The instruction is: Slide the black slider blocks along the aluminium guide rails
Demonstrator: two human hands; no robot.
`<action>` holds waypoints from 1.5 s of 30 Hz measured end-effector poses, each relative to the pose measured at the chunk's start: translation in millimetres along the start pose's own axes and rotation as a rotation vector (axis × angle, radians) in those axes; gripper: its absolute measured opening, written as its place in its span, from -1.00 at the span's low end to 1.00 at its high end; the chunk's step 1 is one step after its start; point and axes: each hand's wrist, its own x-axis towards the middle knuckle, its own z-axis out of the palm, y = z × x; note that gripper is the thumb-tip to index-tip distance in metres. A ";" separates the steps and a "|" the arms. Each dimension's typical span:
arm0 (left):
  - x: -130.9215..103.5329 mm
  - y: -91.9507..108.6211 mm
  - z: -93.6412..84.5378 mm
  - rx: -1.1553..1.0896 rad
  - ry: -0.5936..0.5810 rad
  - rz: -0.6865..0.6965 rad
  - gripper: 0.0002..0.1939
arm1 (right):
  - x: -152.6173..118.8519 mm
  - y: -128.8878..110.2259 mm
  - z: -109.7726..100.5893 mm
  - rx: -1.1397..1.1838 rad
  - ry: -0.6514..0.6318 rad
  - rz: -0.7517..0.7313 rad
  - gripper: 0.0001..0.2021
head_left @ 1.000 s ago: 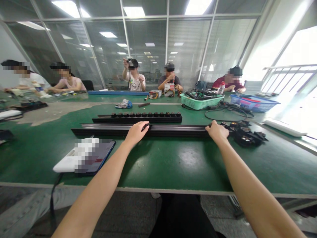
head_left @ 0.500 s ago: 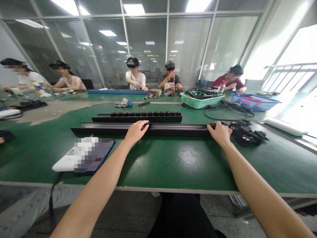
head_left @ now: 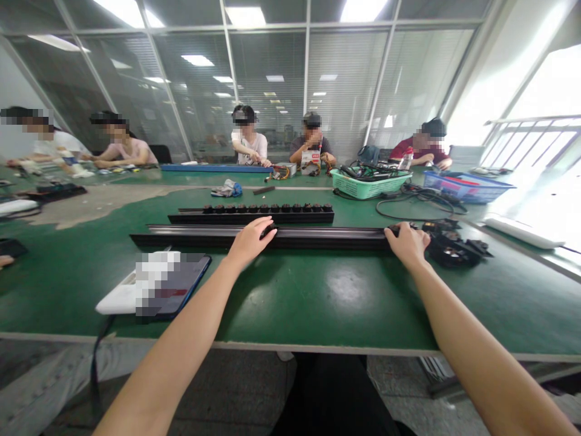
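Note:
A long black rail (head_left: 327,238) with a grooved top lies across the green table in front of me. My left hand (head_left: 251,241) is over its middle, thumb and fingers closed around a small black part (head_left: 269,230) in the groove. At the rail's right end my right hand (head_left: 408,243) has its thumb against the near side and its fingers curled over the top. A dark piece (head_left: 394,229) shows partly between them; its kind is hidden. Behind lies a shorter black rail (head_left: 252,217) carrying a row of several small black parts.
Loose black parts (head_left: 458,248) lie just right of my right hand. A phone (head_left: 193,278) and a white device with a cable are at the near left. Further back are a green basket (head_left: 370,184), a blue basket (head_left: 472,189), cables and grey-blue gloves (head_left: 227,189). Several people sit beyond.
My right hand has shifted slightly to the right along the rail's end. My left hand stays nearly in place, with its fingers a little raised. The rail lies where it was.

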 end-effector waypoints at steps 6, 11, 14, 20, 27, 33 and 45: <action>6.3 -8.0 3.7 0.102 -0.141 0.226 -0.52 | -0.6 -2.1 1.8 -0.005 -0.023 0.021 -0.52; 6.8 -10.1 3.9 0.146 -0.168 0.276 -0.52 | 0.7 -2.3 4.4 -0.009 -0.037 0.019 -0.52; 4.8 -8.7 3.4 0.145 -0.171 0.262 -0.52 | 1.7 -0.9 5.8 0.000 -0.029 0.023 -0.54; 2.6 -7.0 4.1 0.169 -0.166 0.245 -0.52 | 2.7 2.4 7.1 0.037 -0.004 0.032 -0.55; 3.4 -6.4 4.7 0.194 -0.156 0.251 -0.47 | 3.3 4.6 9.6 0.013 0.007 0.023 -0.52; 3.4 -7.2 5.3 0.195 -0.144 0.254 -0.44 | 0.1 4.6 4.5 0.007 0.062 0.000 -0.48; 1.6 -5.3 3.8 0.190 -0.148 0.231 -0.43 | -3.6 2.9 -2.2 0.056 0.076 0.040 -0.52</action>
